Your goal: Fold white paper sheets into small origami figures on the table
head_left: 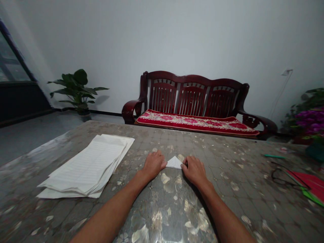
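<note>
A small piece of white paper (pixel 174 162), folded into a triangle with its point away from me, lies on the table between my hands. My left hand (pixel 154 164) is closed at its left corner, with the thumb at the paper's edge. At the right corner my right hand (pixel 194 168) pinches the paper between thumb and curled fingers. Creases show running down from the triangle's tip. The corners themselves are partly hidden under my fingertips.
A stack of lined paper sheets (pixel 88 165) lies to the left on the patterned tablecloth (pixel 162 209). On the right are eyeglasses (pixel 286 180), red paper (pixel 308 182) and a green pen (pixel 274 156). Behind the table stands a wooden bench (pixel 192 98); a potted plant (pixel 78 89) is at left.
</note>
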`<move>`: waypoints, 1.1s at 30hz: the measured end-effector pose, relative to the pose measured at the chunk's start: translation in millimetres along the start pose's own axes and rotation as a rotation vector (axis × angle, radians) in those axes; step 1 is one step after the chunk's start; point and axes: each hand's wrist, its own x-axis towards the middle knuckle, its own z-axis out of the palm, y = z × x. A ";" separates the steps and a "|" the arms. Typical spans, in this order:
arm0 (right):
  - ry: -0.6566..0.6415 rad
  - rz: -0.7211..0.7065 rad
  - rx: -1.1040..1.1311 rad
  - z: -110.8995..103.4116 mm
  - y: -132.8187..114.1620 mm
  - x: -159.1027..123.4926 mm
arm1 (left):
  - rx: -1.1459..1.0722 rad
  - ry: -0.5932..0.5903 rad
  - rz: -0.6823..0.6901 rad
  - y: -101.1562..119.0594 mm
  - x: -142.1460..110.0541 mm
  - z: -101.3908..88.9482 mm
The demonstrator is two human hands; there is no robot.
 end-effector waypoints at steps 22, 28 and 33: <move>-0.002 -0.555 -0.020 6.7 2.5 -2.5 | -0.109 0.009 -0.038 -3.0 -3.1 -6.0; -0.027 -0.521 -0.039 3.6 -2.4 -5.0 | -0.116 -0.001 -0.074 -2.0 -2.2 -5.5; -0.058 -0.475 -0.033 1.9 -5.3 -6.5 | -0.168 0.112 -0.077 3.4 -7.0 -5.6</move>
